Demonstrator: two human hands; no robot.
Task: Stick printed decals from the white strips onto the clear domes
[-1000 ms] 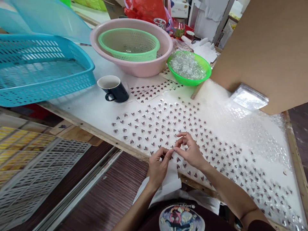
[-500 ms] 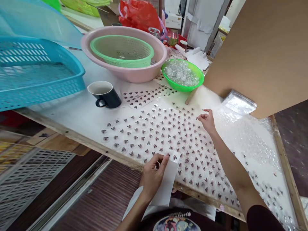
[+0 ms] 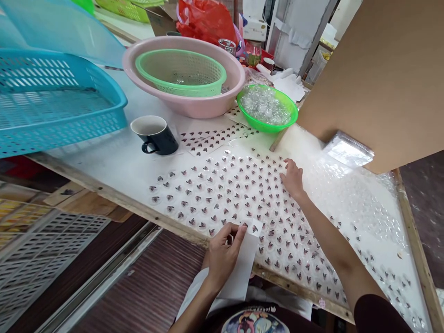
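Observation:
My left hand [image 3: 225,252] pinches the top of a white sticker sheet [image 3: 239,270] near the table's front edge. Small dark motifs show beside its thumb. My right hand [image 3: 293,179] reaches over the far right side of the spread of small clear discs [image 3: 243,189], most bearing a dark insect-like motif. Its thumb and index finger are apart, with the fingertips close to or touching the discs; nothing can be made out between them. Behind the discs lie more sheets [image 3: 208,141] printed with rows of the same motif.
A dark mug [image 3: 161,141] stands left of the sheets. Behind are a pink basin [image 3: 187,108] holding a green colander [image 3: 208,88], and a green bowl [image 3: 275,127] of clear pieces. A blue basket [image 3: 69,129] sits left, a large cardboard panel [image 3: 381,83] right, beside a clear packet [image 3: 348,150].
My right hand has moved slightly left and down onto the discs, its fingers spreading from a near pinch. My left hand keeps the sticker sheet in place. The view has shifted slightly.

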